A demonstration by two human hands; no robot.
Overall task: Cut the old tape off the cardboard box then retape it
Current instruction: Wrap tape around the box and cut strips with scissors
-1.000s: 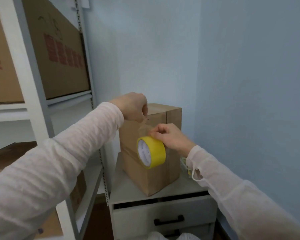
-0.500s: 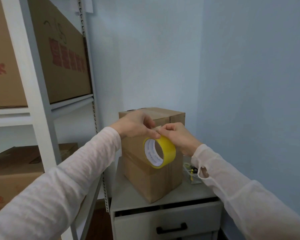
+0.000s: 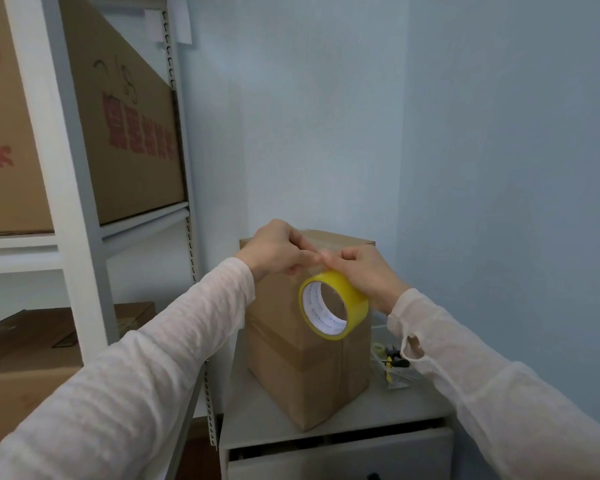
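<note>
A tall brown cardboard box [image 3: 302, 372] stands on a grey drawer cabinet [image 3: 260, 424], with clear tape bands around its sides. In front of its upper part hangs a yellow tape roll [image 3: 333, 306], gripped from behind and above by my right hand [image 3: 364, 275]. My left hand [image 3: 278, 249] meets it fingertip to fingertip just above the roll and pinches the loose tape end there. The pulled length of tape is very short and barely visible. Both hands hide the box's near top edge.
A white metal shelf rack [image 3: 80, 216] stands at the left with large cardboard boxes [image 3: 125, 133] on its shelves. Behind the box on the cabinet, at the right, lies a clear tray [image 3: 392, 368] with small tools. Blue walls close in behind and to the right.
A second ago my left hand was raised above the roll with tape stretched out; it has come down beside my right hand at the roll. The camera view has tilted upward.
</note>
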